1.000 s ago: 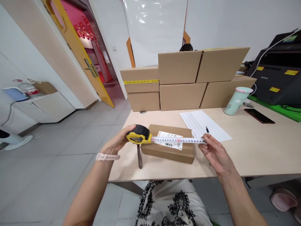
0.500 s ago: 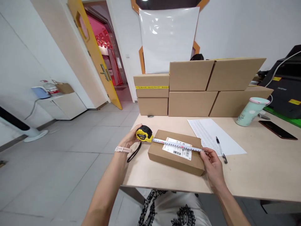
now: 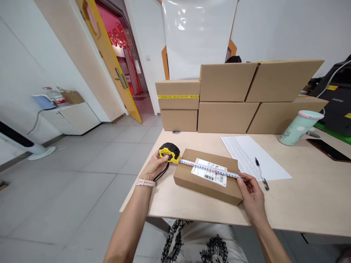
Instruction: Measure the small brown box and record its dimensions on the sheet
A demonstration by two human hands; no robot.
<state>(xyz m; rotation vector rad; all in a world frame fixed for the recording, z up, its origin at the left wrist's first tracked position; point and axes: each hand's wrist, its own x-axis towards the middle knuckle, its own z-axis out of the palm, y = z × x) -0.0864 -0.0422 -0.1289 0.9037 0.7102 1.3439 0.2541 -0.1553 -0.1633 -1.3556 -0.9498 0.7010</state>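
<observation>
A yellow and black tape measure is gripped in my left hand at the left end of a flat cardboard box. Its white blade stretches lengthwise over the box top, crossing a white shipping label. At the box's right end my right hand pinches the blade's tip between thumb and fingers. A black wrist strap hangs from the tape case beside my left wrist.
Behind the box, a printed sheet with a black pen lies on the table. Several stacked cardboard boxes line the far edge. A mint tumbler, a phone and a black printer stand or lie at the right.
My left thumb now lies across the face of the tape case, which has turned slightly. The blade stays stretched over the box. The view has shifted slightly.
</observation>
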